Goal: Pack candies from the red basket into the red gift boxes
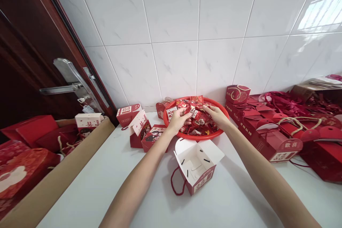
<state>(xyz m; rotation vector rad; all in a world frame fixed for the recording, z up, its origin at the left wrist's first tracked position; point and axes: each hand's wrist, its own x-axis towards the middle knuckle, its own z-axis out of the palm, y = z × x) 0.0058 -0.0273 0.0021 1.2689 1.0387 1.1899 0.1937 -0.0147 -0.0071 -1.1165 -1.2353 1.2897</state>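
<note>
An orange-red plastic basket [197, 137] heaped with small red wrapped packets [201, 121] stands against the tiled wall. My left hand [178, 120] lies over its left side, fingers stretched and apart, the tips beside a red packet with white characters [194, 113]. Over the right side, my right hand [216, 115] reaches in with its fingers extended among the packets; its fingertips are partly hidden. Neither hand visibly grips a packet. In front of the basket, between my forearms, a red and white paper gift box [196, 165] sits with its flaps up, its inside bare and a dark red cord handle at its left.
Several red gift boxes [155, 136] stand left of the basket. More boxes [256, 128] with cord handles crowd the right side, near dark pink ribbon [288, 108]. At far left, a cardboard carton [80, 167] holds red boxes beside a brown door [34, 42].
</note>
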